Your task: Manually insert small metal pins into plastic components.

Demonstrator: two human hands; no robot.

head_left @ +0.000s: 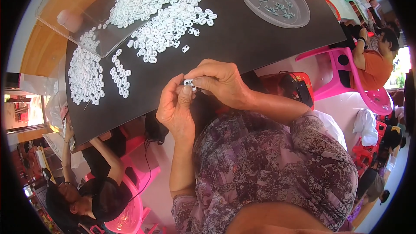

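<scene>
Between my hands, near the table's front edge, is a small white oval plastic piece (189, 82) with dark round holes. My left hand (177, 109) pinches it from below between thumb and fingers. My right hand (223, 83) grips the same piece from the other side, its thumb and forefinger closed on it; whether it also holds a tinier part is hidden. Past my hands lies a heap of similar white pieces (162, 28), with a few loose ones at its near edge. Farther right, a round clear plastic tray (248, 1) holds small grey-green slender parts (282, 9).
The dark table (208, 45) also bears a tipped clear bin (89, 45) spilling white pieces, a left pile (84, 78) and short rows (120, 74). A person (93, 199) sits at left, another (375, 63) at far right. Pink chairs (333, 67) stand around.
</scene>
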